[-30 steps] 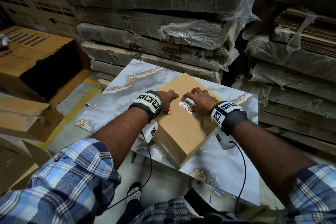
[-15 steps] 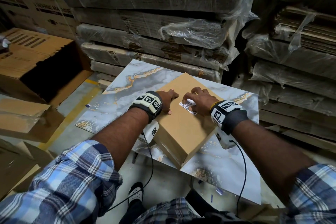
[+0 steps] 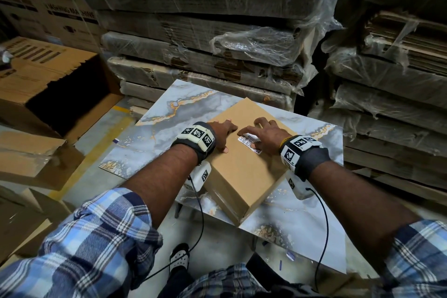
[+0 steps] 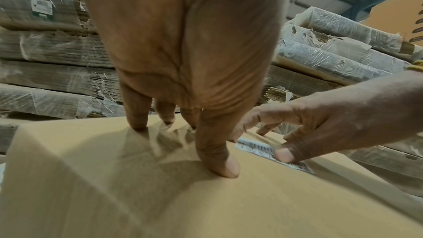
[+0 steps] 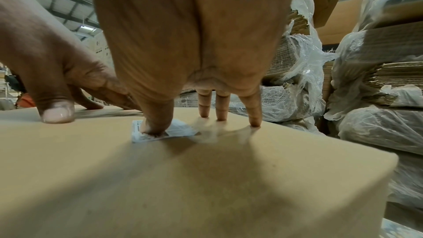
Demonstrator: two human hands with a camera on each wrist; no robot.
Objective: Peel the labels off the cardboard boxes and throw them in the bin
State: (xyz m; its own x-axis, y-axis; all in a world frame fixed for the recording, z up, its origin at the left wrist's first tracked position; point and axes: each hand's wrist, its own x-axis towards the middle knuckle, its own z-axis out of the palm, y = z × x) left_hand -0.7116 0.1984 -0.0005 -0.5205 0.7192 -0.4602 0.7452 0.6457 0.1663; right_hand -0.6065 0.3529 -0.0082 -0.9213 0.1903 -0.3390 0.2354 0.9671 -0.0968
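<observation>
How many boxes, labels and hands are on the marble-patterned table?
Closed cardboard box: 1
White barcode label: 1
Hands: 2, left hand and right hand, both resting on the box top
Total: 4

box: plain brown cardboard box [image 3: 244, 164], closed, lying flat and turned cornerwise on a marbled tabletop [image 3: 154, 128]
label: small white printed label [image 3: 249, 144] with a barcode, stuck on the box's top face near the far half; one edge looks slightly lifted, partly covered by fingers
</observation>
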